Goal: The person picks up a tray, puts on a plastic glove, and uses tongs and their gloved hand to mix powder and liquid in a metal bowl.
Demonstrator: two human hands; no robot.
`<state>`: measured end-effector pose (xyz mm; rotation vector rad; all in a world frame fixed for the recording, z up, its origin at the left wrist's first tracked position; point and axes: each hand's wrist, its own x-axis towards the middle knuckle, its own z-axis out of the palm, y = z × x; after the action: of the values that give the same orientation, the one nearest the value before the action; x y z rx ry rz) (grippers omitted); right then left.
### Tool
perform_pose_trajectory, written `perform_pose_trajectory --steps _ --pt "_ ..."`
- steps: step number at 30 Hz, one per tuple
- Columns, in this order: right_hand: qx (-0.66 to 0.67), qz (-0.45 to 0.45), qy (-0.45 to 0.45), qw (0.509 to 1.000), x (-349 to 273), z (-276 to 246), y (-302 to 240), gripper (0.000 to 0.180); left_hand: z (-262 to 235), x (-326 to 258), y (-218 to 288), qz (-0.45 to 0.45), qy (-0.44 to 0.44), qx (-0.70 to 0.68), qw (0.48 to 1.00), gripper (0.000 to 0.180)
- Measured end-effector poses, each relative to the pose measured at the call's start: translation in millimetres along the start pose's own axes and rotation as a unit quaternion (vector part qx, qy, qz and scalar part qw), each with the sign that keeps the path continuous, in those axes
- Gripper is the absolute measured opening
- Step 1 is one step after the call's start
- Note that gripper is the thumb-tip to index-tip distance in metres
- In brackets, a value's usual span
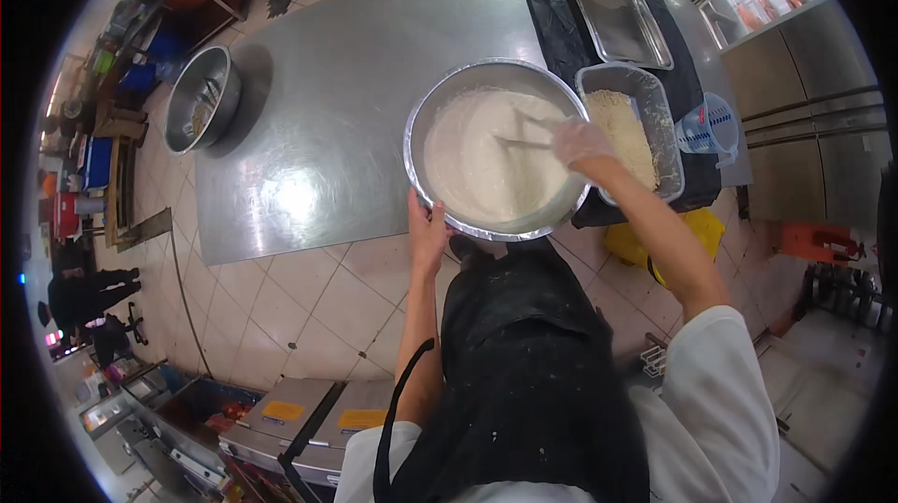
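Note:
A large metal mixing bowl (412, 150) stands at the near edge of the steel table, holding a pale, creamy batter (468, 152). My left hand (428, 234) grips the bowl's near left rim, thumb up by the edge and fingers against the outer wall. Over the bowl's right side, my right hand (582, 141), in a clear plastic glove, is closed around a metal utensil (526, 143). Two long arms of it, like those of tongs, reach into the batter. Motion blurs the hand and the utensil, and the utensil's tip is hidden in the batter.
Right of the bowl is a grey tub (672, 143) of pale crumbs, with a metal tray (622, 17) behind it on black plastic. A clear measuring jug (711, 127) stands farther right. Another metal bowl (220, 110) with utensils sits at the steel table's (365, 82) left edge.

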<state>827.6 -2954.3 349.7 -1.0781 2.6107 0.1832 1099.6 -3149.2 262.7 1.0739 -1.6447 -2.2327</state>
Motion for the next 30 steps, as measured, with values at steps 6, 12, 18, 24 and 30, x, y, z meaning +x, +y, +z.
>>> perform_pose_trajectory --steps 6,12,18,24,30 --pt "-0.001 -0.08 -0.172 0.982 -21 -33 14 0.032 2 2 0 0.004 0.02 -0.015 1.0 0.062" --pt "-0.047 0.013 -0.101 0.994 13 -44 49 0.029 7 -5 13 0.008 0.017 -0.017 1.0 0.06" --pt "0.053 -0.09 -0.037 0.994 39 36 -6 0.043 -1 -4 8 -0.005 0.009 -0.018 1.0 0.061" --pt "-0.079 -0.126 -0.196 0.969 8 -50 24 0.041 4 -5 3 0.004 0.007 -0.04 0.999 0.062" --pt "-0.1 -0.088 -0.01 0.991 24 37 29 0.062 3 -5 2 -0.004 0.003 -0.01 1.0 0.063"
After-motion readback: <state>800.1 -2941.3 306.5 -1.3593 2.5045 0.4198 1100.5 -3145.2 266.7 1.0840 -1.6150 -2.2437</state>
